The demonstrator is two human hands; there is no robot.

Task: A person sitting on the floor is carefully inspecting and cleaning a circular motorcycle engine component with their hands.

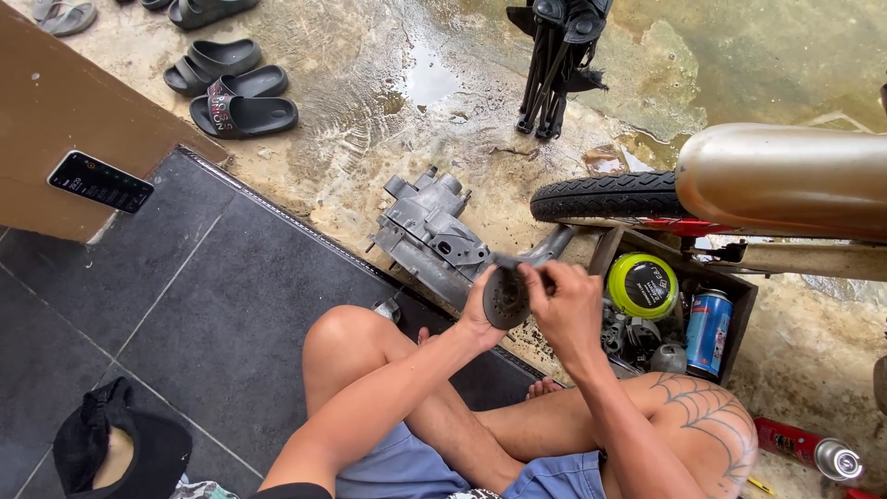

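Note:
My left hand (478,312) holds a dark, greasy round disc part (505,298) upright in front of me. My right hand (565,300) pinches the top edge of the same disc with its fingertips, beside a small dark piece at the rim. Just beyond both hands lies a grey metal engine casing (427,233) on the wet concrete. I sit cross-legged, knees showing below the hands.
A wooden box (739,305) to the right holds a yellow-lidded tin (642,285), a blue spray can (708,331) and metal parts. A motorcycle tyre (610,195) and exhaust (785,176) stand at right. A red spray can (806,448), sandals (231,88), a phone (100,181) and a black cap (115,448) lie around.

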